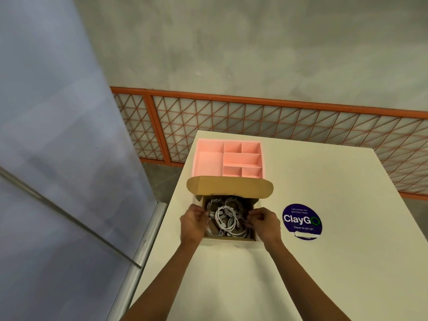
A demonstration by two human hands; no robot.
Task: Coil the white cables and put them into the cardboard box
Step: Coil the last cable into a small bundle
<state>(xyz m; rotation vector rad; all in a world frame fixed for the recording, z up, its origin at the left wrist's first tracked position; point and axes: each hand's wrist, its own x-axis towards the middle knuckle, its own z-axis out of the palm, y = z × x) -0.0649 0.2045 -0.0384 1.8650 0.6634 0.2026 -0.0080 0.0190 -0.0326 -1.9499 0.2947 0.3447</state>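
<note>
**Both hands at the box, cables inside**

My left hand (193,222) sits at the left wall of the cardboard box (228,238), fingers curled together and pinching its edge. The box stands on the white table (254,279), its lid flap (229,187) open and standing in front of the pink divided tray (208,161). Inside the box lie the white cables (223,216), looped in loose coils on the bottom. My right hand (264,222) is at the right wall, fingers bent and, as far as I can make out, nipping that edge too. Further right, a round purple sticker (301,221) is stuck to the tabletop.
</note>
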